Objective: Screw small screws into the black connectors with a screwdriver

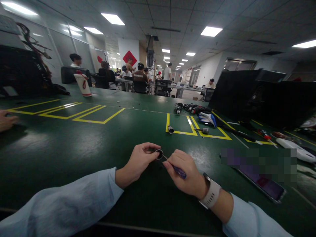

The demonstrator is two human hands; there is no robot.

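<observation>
Between its thumb and fingers, my left hand pinches a small round metal ring with a dark inside. My right hand is wrapped round a screwdriver with a purple handle; its thin shaft points left and its tip meets the ring. Both hands are just above the green table. Beyond them, a small metal cylinder lies at a yellow tape corner, and a metal part with a thin shaft rests to its right.
A phone lies at the right, near a white device and a red-handled screwdriver. Blue-white gloves and cables lie farther back. A cup stands back left. Another person's hand is at the left edge.
</observation>
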